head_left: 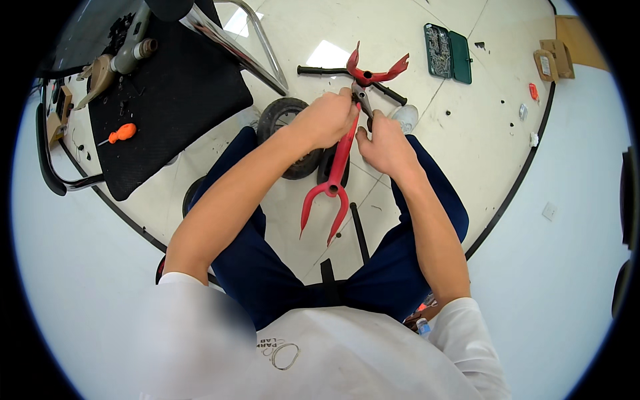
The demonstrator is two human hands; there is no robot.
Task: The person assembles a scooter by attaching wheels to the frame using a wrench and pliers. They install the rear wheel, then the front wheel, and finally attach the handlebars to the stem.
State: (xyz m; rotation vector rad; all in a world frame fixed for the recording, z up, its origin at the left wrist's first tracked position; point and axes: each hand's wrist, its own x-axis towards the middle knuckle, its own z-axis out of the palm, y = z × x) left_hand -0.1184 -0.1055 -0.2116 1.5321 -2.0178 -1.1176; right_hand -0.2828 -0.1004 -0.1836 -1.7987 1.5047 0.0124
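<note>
A red metal frame (341, 157) with a forked end toward me and a two-armed bracket at its far end stands between my knees. My left hand (327, 120) is closed around the upper part of its tube, just below the bracket. A pair of pliers (362, 100) has its jaws at the joint under the bracket. My right hand (388, 145) is closed on the pliers' handle; the fingers partly hide it. Behind the bracket lies a black bar with grips (321, 70). A small black-tyred wheel (272, 119) is beside my left forearm.
At the left stands a black chair (180, 93) bearing an orange-handled screwdriver (122, 133) and a grey power tool (133, 55). A green case of small hardware (448, 53) lies open on the floor at the far right. A black rod (360, 233) lies between my legs. Cardboard pieces (557, 60) are by the wall.
</note>
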